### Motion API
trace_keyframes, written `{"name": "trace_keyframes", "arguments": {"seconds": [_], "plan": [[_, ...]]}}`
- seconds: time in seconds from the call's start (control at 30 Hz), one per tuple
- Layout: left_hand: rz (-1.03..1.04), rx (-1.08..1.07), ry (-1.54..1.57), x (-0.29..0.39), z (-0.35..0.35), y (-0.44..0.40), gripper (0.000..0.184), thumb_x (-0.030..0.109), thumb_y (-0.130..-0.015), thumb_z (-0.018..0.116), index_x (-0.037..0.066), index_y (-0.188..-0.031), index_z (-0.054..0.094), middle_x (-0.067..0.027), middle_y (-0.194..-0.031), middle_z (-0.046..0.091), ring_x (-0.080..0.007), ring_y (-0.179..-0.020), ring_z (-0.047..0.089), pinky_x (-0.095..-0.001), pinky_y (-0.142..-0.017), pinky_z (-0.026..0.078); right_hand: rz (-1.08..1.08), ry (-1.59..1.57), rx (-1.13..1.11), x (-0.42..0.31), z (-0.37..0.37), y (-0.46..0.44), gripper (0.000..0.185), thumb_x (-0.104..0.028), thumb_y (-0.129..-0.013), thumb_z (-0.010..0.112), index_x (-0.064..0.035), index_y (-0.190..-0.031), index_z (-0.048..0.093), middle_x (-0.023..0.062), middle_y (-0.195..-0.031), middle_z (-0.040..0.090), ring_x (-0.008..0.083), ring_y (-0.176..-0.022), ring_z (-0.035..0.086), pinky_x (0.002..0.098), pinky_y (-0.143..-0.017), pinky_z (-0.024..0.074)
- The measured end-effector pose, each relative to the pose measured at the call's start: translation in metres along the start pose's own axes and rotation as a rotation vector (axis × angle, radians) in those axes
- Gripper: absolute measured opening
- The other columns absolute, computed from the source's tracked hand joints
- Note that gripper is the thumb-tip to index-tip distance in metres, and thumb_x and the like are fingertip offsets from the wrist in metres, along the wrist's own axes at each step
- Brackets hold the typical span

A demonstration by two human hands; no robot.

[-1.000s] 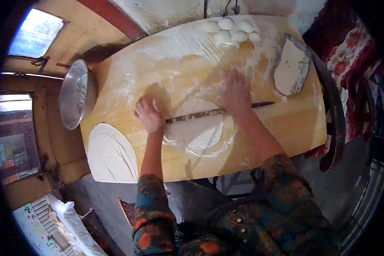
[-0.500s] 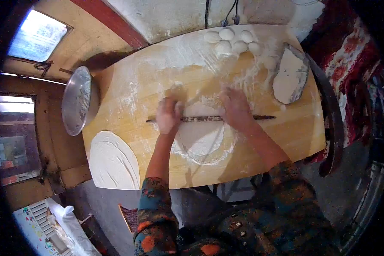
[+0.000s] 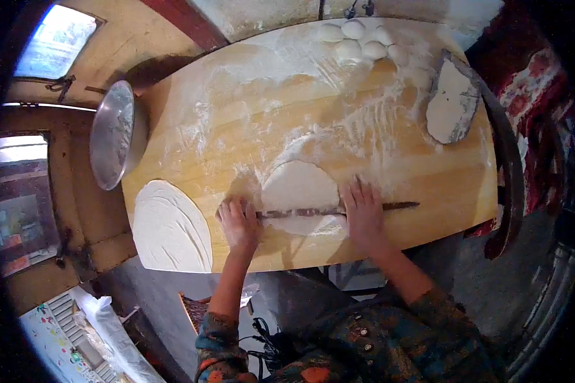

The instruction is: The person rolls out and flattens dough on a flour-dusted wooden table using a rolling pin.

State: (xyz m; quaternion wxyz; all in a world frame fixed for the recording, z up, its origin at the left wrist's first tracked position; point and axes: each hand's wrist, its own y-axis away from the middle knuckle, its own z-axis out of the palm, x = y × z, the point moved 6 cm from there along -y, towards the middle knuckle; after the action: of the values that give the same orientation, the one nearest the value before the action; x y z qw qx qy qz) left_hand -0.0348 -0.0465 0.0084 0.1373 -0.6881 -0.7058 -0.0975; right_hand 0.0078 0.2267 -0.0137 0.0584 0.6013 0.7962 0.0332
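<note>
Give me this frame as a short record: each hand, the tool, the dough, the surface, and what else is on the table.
Left hand: over the rolling pin, left of the round dough sheet
Right hand: over the pin, fingers extended
Tool: thin, dark rolling pin, lying across the round dough sheet
Other dough: larger sheet at the near left; several pale rounds along the far edge
Surface: wooden table, dusted with flour
Also: metal bowl at the left edge; pale, dark-edged piece at right, identity unclear
</note>
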Motion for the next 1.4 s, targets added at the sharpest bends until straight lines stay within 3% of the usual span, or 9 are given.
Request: {"name": "trace_keyframes", "arguments": {"seconds": [0.3,0.43,0.53,0.67,0.77,0.83,0.93,1.23,1.4], "plan": [[0.136,0.169,-0.138,0.005,0.011,-0.107,0.055,0.034,-0.091,0.048,0.014,-0.142,0.041,-0.0138,-0.147,0.038,-0.0329,-0.136,0.032,-0.0517,-0.109,0.022,0.134,0.095,0.245,0.042,-0.042,-0.15,0.062,-0.035,-0.086,0.057,-0.0048,-0.139,0.042,0.0174,-0.144,0.038,0.0346,-0.134,0.033,0.0531,-0.109,0.0245],[0.18,-0.056,-0.129,0.006,0.013,-0.013,0.059,0.034,-0.088,0.048,0.014,-0.144,0.04,-0.0145,-0.151,0.033,-0.0357,-0.14,0.028,-0.0522,-0.112,0.017,-0.125,0.057,-0.085,0.004,-0.016,-0.039,0.061,-0.027,-0.084,0.057,-0.0082,-0.14,0.042,0.0175,-0.146,0.037,0.0381,-0.131,0.035,0.0536,-0.108,0.027],[0.143,-0.061,-0.152,0.015,0.003,0.014,0.057,0.033,-0.089,0.048,0.012,-0.142,0.043,-0.0162,-0.15,0.033,-0.0366,-0.137,0.031,-0.0515,-0.11,0.02,-0.174,0.035,-0.048,-0.009,-0.017,-0.014,0.062,-0.025,-0.082,0.057,-0.0084,-0.14,0.042,0.0171,-0.147,0.036,0.0363,-0.131,0.035,0.0526,-0.108,0.0272],[0.152,0.083,-0.145,0.012,0.008,-0.055,0.055,0.032,-0.088,0.056,0.008,-0.136,0.045,-0.0178,-0.14,0.042,-0.0362,-0.127,0.039,-0.0513,-0.105,0.027,0.021,0.057,0.123,0.024,-0.037,-0.113,0.071,-0.025,-0.077,0.064,-0.0046,-0.141,0.04,0.0168,-0.147,0.033,0.0366,-0.136,0.029,0.0508,-0.11,0.0247],[0.182,0.052,0.065,0.022,0.009,-0.055,0.054,0.029,-0.085,0.064,0.005,-0.131,0.048,-0.0163,-0.121,0.051,-0.0351,-0.114,0.045,-0.0512,-0.099,0.031,-0.204,-0.135,0.014,0.029,-0.088,-0.053,0.077,-0.042,-0.082,0.063,-0.0004,-0.141,0.037,0.0195,-0.144,0.039,0.0344,-0.133,0.037,0.0504,-0.112,0.0222],[0.223,0.067,0.039,0.015,0.008,-0.028,0.053,0.029,-0.085,0.064,0.006,-0.131,0.048,-0.0155,-0.119,0.051,-0.035,-0.113,0.046,-0.0507,-0.099,0.031,-0.094,-0.105,-0.193,0.035,-0.05,0.005,0.081,-0.044,-0.079,0.065,0.0019,-0.14,0.036,0.0206,-0.144,0.037,0.0355,-0.134,0.034,0.0507,-0.112,0.0213],[0.23,0.078,0.006,0.006,0.005,-0.003,0.047,0.024,-0.083,0.065,0.009,-0.126,0.052,-0.0133,-0.112,0.051,-0.0339,-0.108,0.047,-0.0491,-0.096,0.033,0.159,-0.085,-0.106,0.04,-0.023,0.053,0.078,-0.041,-0.081,0.064,0.0019,-0.14,0.035,0.0209,-0.146,0.034,0.0363,-0.135,0.032,0.052,-0.113,0.0203],[0.271,0.137,0.06,-0.001,-0.02,0.01,0.031,0.01,-0.08,0.063,0.016,-0.111,0.062,-0.0087,-0.097,0.053,-0.0307,-0.096,0.05,-0.0481,-0.088,0.036,-0.038,-0.089,0.258,0.007,-0.039,-0.018,0.073,-0.029,-0.076,0.07,-0.0059,-0.139,0.042,0.0187,-0.145,0.038,0.033,-0.136,0.033,0.0532,-0.112,0.02],[0.42,0.118,0.047,-0.006,-0.032,0.012,0.031,0.011,-0.081,0.063,0.012,-0.112,0.06,-0.0118,-0.098,0.054,-0.0327,-0.099,0.049,-0.0497,-0.089,0.037,-0.175,-0.09,0.115,0.049,-0.037,-0.034,0.053,-0.024,-0.076,0.068,-0.0107,-0.125,0.055,0.0187,-0.122,0.052,0.0353,-0.114,0.05,0.0472,-0.094,0.0406]]}}
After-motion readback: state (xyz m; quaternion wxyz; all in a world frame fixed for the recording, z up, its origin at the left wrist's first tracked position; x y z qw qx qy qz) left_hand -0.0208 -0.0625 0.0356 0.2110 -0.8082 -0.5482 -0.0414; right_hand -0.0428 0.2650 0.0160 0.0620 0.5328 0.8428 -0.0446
